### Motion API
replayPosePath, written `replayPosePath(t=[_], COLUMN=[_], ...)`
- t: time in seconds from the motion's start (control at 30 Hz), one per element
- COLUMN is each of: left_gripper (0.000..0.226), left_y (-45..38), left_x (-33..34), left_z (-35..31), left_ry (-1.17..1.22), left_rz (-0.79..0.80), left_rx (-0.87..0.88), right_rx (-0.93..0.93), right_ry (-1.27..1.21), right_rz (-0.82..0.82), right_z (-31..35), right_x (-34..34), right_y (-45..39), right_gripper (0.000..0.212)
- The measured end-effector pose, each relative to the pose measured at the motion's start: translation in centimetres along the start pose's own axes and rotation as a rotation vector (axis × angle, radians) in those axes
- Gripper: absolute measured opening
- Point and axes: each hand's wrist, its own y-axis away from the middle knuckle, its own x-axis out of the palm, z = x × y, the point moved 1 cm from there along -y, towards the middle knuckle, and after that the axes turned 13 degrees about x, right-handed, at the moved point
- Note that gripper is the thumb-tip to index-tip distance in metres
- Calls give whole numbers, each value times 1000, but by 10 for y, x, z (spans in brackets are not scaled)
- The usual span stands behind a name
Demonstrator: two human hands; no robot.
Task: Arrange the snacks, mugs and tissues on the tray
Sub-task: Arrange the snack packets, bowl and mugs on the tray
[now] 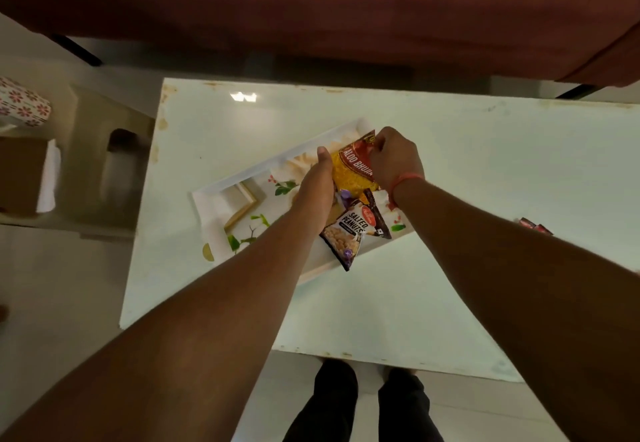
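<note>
A white tray with a flower print [221, 195] lies at an angle on the white table [467, 171]. Over its right half I hold a yellow-and-red aloo bhujia packet [353, 171]. My left hand [317, 188] presses against the packet's left edge, and my right hand [394, 161] pinches its top right corner. Below it, a dark salted peanuts packet [346, 237] lies on the tray with its lower tip over the tray's near rim. Another dark packet [377, 216] lies beside it, partly under my right wrist.
A small red packet [533, 225] lies on the table at the right, beside my right forearm. A beige stool [100, 164] holding a flowered box [24, 102] and a brown box stands left of the table. A reddish-brown sofa [311, 8] runs behind it.
</note>
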Motion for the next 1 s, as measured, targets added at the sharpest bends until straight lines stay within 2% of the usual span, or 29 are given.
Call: replayPosePath(t=[0.07, 0.2, 0.3, 0.4, 0.5, 0.57, 0.63, 0.67, 0.73, 0.8, 1.0], left_gripper=[57, 57, 67, 62, 42, 36, 36, 36, 36, 34, 15], left_y=[-7, -11, -12, -7, 9, 27, 45, 53, 60, 56, 40], left_x=[-1, 5, 12, 6, -10, -18, -18, -15, -7, -1, 0], left_z=[-7, -24, -27, -19, 6, 32, 59, 70, 83, 85, 76], left_ry=[68, 91, 32, -144, -335, -369, -308, -233, -101, -72, -81], left_rz=[-22, -11, 22, -17, -170, -346, -415, -399, -345, -286, -262], left_rx=[18, 68, 48, 70, 253, 203, 51, -22, -101, -73, 138], right_rx=[-22, -36, -55, -116, -140, -101, -86, -47, 89, 139, 74], right_ry=[-30, -15, 21, 14, -30, 10, 84, 78, 27, 26, -58], right_rz=[-6, -34, -30, -91, -111, -40, -35, -11, 141, 283, 252], right_z=[10, 26, 28, 13, -18, -40, -59, -65, -71, -72, -66], right_x=[-5, -12, -12, -15, -17, -12, -4, -1, 9, 18, 10], right_y=[-6, -24, -33, -26, -4, 15, 31, 36, 43, 46, 44], right_gripper=[18, 23, 35, 44, 29, 28, 33, 36, 42, 42, 29])
